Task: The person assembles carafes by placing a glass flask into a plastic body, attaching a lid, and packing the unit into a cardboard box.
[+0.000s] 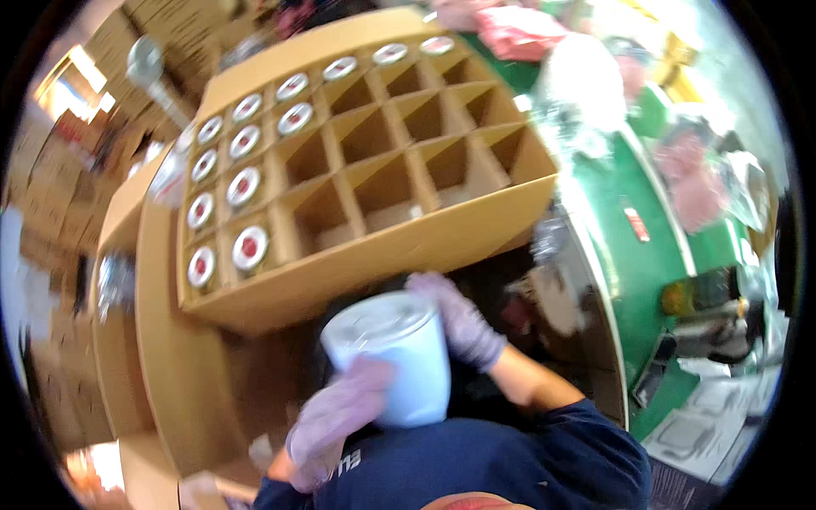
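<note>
In front of my chest I hold a large light-blue tapered container [421, 370] with a round, shiny top. My left hand [344, 412], in a pale purple glove, presses against its near left side with the fingers around it. Also gloved, my right hand [459, 321] grips the far right side by the rim; some of its fingers are hidden behind the container. Just beyond it stands a big open cardboard box [408, 229] split by cardboard dividers. Several cells at its left and far side hold items with round silver-and-red tops [250, 247]; other cells show only cardboard.
A green work table [612, 255] runs along the right, with clear plastic bags [582, 76], pink packages [688, 178] and papers [701, 425] on it. Raised box flaps [174, 340] stand at the left. Stacked cartons [64, 178] fill the far left.
</note>
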`<state>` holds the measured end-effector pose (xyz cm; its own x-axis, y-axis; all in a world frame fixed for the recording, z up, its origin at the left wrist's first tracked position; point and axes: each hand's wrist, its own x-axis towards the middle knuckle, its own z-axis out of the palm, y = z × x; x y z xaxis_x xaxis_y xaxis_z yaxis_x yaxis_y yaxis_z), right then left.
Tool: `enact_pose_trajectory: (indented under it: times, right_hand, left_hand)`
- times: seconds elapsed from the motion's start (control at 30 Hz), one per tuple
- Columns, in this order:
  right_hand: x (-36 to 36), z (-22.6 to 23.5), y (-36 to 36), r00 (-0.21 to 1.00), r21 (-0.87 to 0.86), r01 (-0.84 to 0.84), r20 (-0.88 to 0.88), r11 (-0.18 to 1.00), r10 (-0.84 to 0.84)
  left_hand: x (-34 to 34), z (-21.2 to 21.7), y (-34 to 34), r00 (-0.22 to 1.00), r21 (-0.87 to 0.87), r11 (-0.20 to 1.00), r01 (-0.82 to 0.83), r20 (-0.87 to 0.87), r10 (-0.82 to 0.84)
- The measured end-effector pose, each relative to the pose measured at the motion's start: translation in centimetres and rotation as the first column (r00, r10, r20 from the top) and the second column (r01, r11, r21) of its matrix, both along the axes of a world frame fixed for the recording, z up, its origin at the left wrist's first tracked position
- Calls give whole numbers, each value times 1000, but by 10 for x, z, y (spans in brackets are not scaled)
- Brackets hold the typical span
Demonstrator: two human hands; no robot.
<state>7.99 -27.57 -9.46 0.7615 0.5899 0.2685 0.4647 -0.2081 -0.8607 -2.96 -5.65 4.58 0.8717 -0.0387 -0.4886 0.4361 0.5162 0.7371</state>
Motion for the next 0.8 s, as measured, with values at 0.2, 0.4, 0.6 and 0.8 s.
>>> enact_pose_trajectory:
  times: [0.2, 0.4, 0.6, 0.8]
  right_hand:
    - [-24, 67, 3, 957, 178, -76, 289, 981, 21]
    - [-33, 75, -4, 971, 331, 127, 149, 935, -185]
    - [3, 30, -3, 1000, 120, -21, -3, 993, 22]
    - [7, -9, -8, 980, 143, -168, -85, 975, 181]
  left_hand:
    - [12, -20, -15, 851, 334, 926, -178, 524, -25]
    - [33, 23, -33, 951, 64, 960, -274, 163, 261]
    - [22, 35, -25, 977, 28, 978, -206, 70, 203]
    - [6, 31, -23, 984, 238, 954, -179, 45, 173]
